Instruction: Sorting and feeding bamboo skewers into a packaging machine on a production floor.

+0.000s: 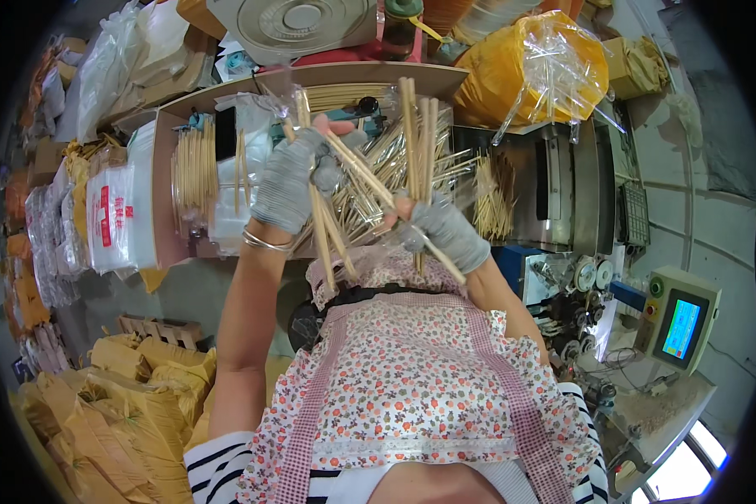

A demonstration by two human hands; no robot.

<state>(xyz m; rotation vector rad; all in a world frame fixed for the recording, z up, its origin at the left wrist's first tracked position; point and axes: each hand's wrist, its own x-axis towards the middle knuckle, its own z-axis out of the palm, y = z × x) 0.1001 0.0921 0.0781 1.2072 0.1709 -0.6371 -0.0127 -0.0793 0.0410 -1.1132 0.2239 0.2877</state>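
My left hand (pixel 295 181), in a grey glove with the fingertips bare, is closed around several wooden chopsticks (pixel 320 231) that stick out above and below the fist. My right hand (pixel 447 230), gloved the same way, grips another bunch of chopsticks (pixel 411 139) standing up from it. A pair in clear wrapping (pixel 361 172) slants from the left hand down to the right fingers. Beneath both hands lies a heap of plastic-wrapped chopsticks (pixel 374 200) in a long cardboard tray. Which sticks each hand holds is partly hidden where they cross.
Loose chopsticks (pixel 195 172) and a black phone (pixel 226 133) lie at the tray's left. A yellow bag (pixel 512 71) with clear wrappers stands back right. Right are a metal machine (pixel 567 193) and a control box with a lit screen (pixel 682 328). Yellow sacks (pixel 109 420) fill the lower left.
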